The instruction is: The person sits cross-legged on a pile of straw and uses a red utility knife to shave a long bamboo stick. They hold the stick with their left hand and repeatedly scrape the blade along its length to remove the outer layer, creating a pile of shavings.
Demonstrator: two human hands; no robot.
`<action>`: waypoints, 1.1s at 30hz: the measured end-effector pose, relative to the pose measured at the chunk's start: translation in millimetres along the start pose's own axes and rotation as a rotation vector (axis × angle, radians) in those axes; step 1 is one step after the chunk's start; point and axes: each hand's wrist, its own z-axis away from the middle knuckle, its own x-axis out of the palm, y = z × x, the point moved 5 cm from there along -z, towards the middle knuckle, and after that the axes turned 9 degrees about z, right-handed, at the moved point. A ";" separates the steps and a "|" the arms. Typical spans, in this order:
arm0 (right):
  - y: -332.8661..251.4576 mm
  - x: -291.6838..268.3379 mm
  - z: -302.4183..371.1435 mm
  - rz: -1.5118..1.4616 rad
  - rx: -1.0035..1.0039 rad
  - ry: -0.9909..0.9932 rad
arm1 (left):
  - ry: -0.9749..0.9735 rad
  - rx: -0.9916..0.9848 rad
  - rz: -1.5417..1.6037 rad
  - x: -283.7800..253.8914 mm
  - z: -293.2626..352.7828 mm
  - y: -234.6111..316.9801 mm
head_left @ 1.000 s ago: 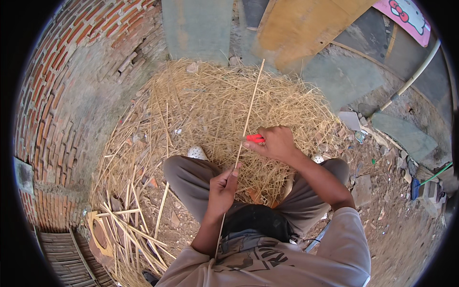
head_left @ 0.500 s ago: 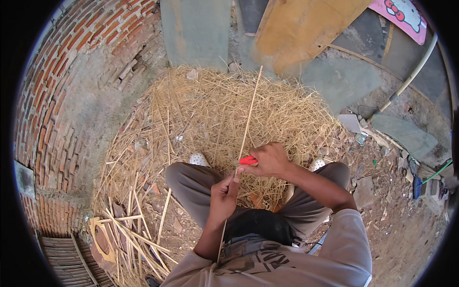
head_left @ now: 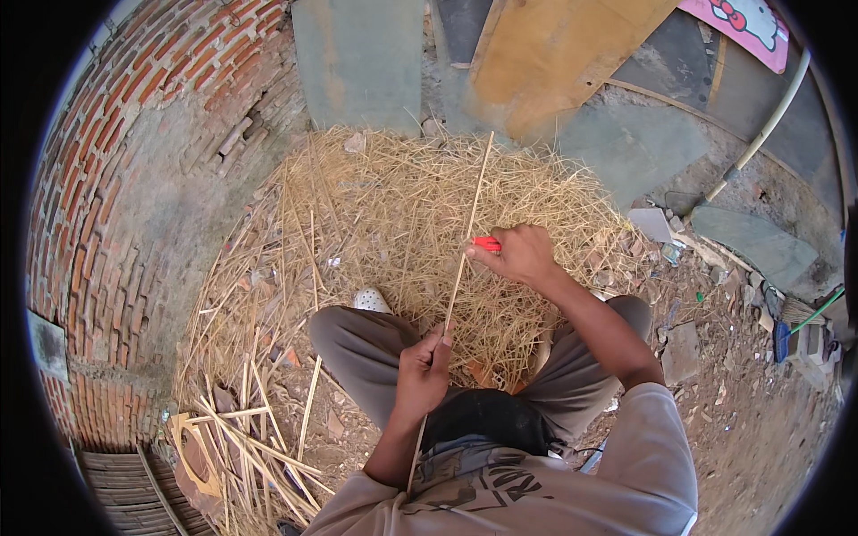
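Observation:
A long thin bamboo strip (head_left: 477, 192) slants from beside my body up over the straw-coloured shavings. My left hand (head_left: 423, 371) is closed around its lower part, thumb along it, in front of my lap. Farther up the strip, my right hand (head_left: 525, 255) grips a small red-handled tool (head_left: 487, 243), its thumb against the strip. The tool meets the strip there; its working edge is too small to make out. Below my left hand, the strip passes along my forearm toward my shirt.
A broad heap of shavings (head_left: 384, 192) spreads before my crossed legs. Cut bamboo strips (head_left: 259, 447) lie in a pile at the lower left. A brick wall (head_left: 107, 223) stands left; panels (head_left: 357, 62) lean at the back. Rubble and a blue-headed brush (head_left: 781, 341) are on the right.
My right hand with the red-handled tool has moved up and away along the strip, from close to my left hand. My left hand has stayed nearly in place, still gripping the strip.

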 end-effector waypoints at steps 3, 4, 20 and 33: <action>-6.6 -3.6 0.3 -0.002 -0.064 0.026 | -0.005 -0.023 0.023 -0.6 1.1 4.8; -24.4 -2.9 13.4 -0.010 -0.148 0.050 | 0.014 -0.022 0.047 -2.0 2.9 0.7; 36.0 -7.3 -21.7 0.054 -0.014 0.185 | -0.074 -0.004 0.020 8.5 13.4 5.7; 126.8 -17.0 -51.7 0.126 0.334 0.217 | -0.182 0.001 -0.046 16.5 37.4 14.6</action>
